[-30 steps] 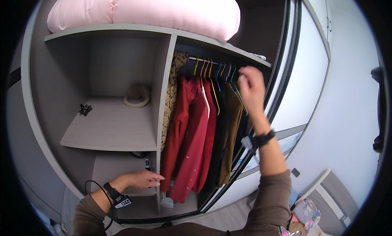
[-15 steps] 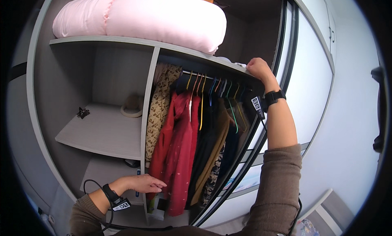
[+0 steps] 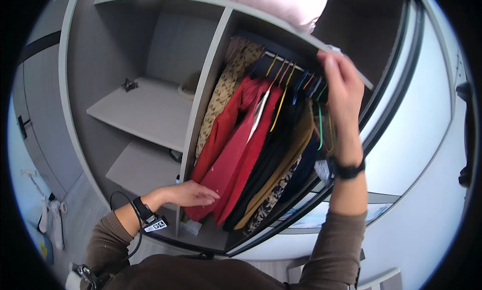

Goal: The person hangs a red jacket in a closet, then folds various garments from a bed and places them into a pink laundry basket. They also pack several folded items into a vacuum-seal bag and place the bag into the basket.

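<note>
Red coats (image 3: 236,154) are touched by the spread left hand (image 3: 188,193); hangers (image 3: 321,114) are pinched by the right hand (image 3: 341,86).

Two red coats (image 3: 236,149), perhaps six hangers (image 3: 281,96), two shelves (image 3: 143,111)

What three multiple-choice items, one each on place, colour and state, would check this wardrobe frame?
1. Where is the right hand?
A. at the hangers under the top shelf
B. on the floor
C. on the side shelf

2. What colour is the garment under the left hand?
A. blue
B. red
C. white

3. How is the left hand?
A. fist
B. holding a hanger
C. open, fingers spread on fabric

Answers: 1 A, it is raised by the hanger hooks; 2 B, the cloth there is red; 3 C, the palm lies flat.
</note>
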A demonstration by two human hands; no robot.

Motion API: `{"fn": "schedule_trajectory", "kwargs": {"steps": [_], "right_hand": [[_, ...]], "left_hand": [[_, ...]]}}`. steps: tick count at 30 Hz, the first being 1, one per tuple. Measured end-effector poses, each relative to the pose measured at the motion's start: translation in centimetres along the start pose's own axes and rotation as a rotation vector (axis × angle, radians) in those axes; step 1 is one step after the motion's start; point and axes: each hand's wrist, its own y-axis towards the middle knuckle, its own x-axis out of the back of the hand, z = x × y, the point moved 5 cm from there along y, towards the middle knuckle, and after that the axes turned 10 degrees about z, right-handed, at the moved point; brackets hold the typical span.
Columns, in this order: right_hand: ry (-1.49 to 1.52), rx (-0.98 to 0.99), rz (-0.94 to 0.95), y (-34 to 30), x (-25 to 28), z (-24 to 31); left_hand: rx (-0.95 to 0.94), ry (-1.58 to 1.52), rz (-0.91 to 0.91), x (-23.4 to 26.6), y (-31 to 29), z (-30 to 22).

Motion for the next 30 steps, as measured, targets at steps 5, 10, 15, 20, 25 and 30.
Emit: {"fn": "schedule_trajectory", "kwargs": {"steps": [5, 10, 15, 20, 25, 30], "right_hand": [[0.293, 0.193, 0.731, -15.6, -13.1, 5.2], [0.778, -0.211, 0.894, -25.8, -28.1, 3.7], [0.945, -0.206, 0.992, -32.3, -38.4, 4.0], [1.039, -0.487, 1.322, -37.9, -45.7, 8.0], [1.087, -0.332, 1.746, -43.1, -48.4, 15.4], [0.965, -0.082, 2.0, -43.9, -52.5, 23.0]], "left_hand": [[0.149, -0.456, -0.234, -1.8, -2.1, 4.7], [0.16, -0.568, -0.452, -2.8, -4.3, 9.9], [0.45, -0.38, -0.589, -4.9, -9.5, 15.4], [0.555, -0.677, -1.08, -11.4, -18.8, 19.2], [0.713, -0.886, -1.53, -23.1, -30.1, 21.0], [0.857, -1.039, -1.875, -33.3, -38.6, 21.5]]}}
